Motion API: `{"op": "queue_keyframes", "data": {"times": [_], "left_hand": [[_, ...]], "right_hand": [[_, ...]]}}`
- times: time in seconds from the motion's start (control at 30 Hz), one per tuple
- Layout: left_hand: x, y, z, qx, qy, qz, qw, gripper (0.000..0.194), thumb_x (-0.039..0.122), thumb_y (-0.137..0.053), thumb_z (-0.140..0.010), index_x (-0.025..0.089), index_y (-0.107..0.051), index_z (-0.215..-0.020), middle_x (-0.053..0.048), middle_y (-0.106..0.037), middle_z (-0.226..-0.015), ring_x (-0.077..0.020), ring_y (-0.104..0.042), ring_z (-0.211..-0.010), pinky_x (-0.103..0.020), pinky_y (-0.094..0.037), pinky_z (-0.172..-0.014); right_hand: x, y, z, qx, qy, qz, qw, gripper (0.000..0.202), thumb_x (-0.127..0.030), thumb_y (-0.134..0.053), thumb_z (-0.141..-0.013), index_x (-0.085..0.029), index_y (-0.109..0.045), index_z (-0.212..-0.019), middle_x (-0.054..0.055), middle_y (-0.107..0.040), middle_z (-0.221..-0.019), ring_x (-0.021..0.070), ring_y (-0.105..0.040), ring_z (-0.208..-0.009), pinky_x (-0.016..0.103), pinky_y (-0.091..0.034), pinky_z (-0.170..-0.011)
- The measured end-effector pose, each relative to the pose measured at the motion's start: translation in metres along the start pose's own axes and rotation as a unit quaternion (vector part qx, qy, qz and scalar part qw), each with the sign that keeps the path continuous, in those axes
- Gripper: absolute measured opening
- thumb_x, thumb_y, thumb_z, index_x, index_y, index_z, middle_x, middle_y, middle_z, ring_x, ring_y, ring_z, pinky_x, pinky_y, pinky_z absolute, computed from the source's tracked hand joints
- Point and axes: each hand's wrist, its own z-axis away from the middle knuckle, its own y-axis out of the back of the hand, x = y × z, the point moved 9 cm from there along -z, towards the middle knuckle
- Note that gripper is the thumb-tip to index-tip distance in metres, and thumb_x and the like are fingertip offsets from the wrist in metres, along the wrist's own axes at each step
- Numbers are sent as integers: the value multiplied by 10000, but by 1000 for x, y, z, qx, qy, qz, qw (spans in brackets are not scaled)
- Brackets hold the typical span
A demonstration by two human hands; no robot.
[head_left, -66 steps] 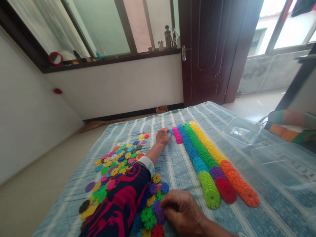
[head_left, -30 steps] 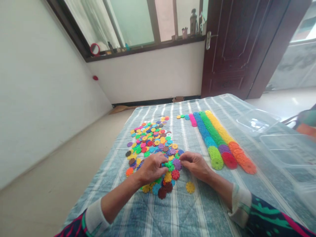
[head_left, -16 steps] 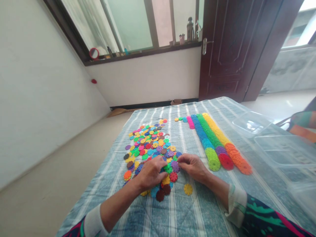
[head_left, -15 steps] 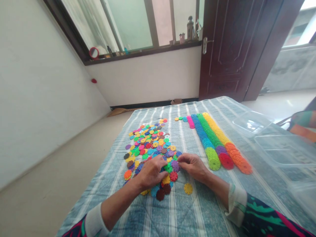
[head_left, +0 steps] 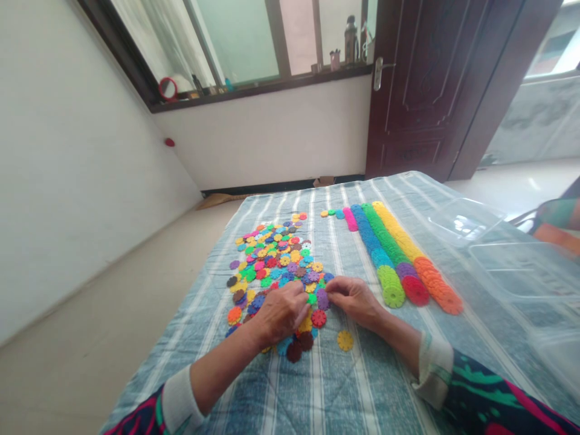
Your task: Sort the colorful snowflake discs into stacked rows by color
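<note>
A heap of mixed coloured notched discs (head_left: 272, 263) lies on a striped cloth (head_left: 344, 386). My left hand (head_left: 285, 308) rests over the near part of the heap, its fingers curled together; what they hold, if anything, is hidden. My right hand (head_left: 351, 297) pinches a purple disc (head_left: 322, 298) at the heap's right edge. To the right lie overlapping rows of discs sorted by colour: a blue row (head_left: 368, 238), a green row (head_left: 385, 241) and a yellow row (head_left: 399, 235), with lime, red and orange discs at their near ends. A single yellow disc (head_left: 345, 341) lies near my right wrist.
Clear plastic containers (head_left: 466, 220) stand at the right of the cloth. A short pink row (head_left: 350, 219) and a few small discs lie at the far side. Beyond are a brown door (head_left: 417, 90) and a window ledge.
The purple disc at my right fingertips now looks tilted and narrower. My left fingers have drawn closer together over the heap. The view has shifted slightly.
</note>
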Motion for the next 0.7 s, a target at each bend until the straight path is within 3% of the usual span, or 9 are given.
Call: {"op": "queue_keyframes", "data": {"times": [0.17, 0.33, 0.53, 0.7], "left_hand": [[-5, 0, -3, 26, 26, 2, 999, 267, 205, -438, -904, 160, -636, -731, -64, -624, -807, -172, -592, -787, -273, -457, -673], [-10, -1, -7, 0, 95, 15, 995, 232, 184, -475, -861, 162, -629, -689, -52, -633, -790, -161, -602, -756, -265, -438, -643], [-6, -2, -6, -27, 138, 49, 989, 152, 266, -549, -839, 161, -640, -777, -76, -635, -874, -195, -613, -826, -287, -459, -679], [-4, -2, -7, -29, 138, 41, 989, 178, 318, -568, -857, 167, -648, -810, -71, -629, -881, -191, -602, -816, -282, -453, -671]], "right_hand": [[-2, 0, 0, -2, 3, 4, 1000, 117, -220, -584, -771, -177, -693, -767, 0, -669, -703, 148, -602, -670, 261, -467, -672], [-4, 1, 0, -2, 7, 14, 1000, 115, -197, -578, -769, -179, -691, -758, -2, -673, -702, 139, -599, -662, 251, -463, -661], [-6, 2, 0, 0, 11, 27, 1000, 119, -198, -574, -775, -179, -690, -759, -6, -669, -703, 139, -591, -667, 253, -466, -672], [-8, 2, 0, 1, 13, 35, 999, 119, -210, -579, -785, -186, -693, -765, -12, -672, -705, 141, -599, -676, 252, -470, -676]]}}
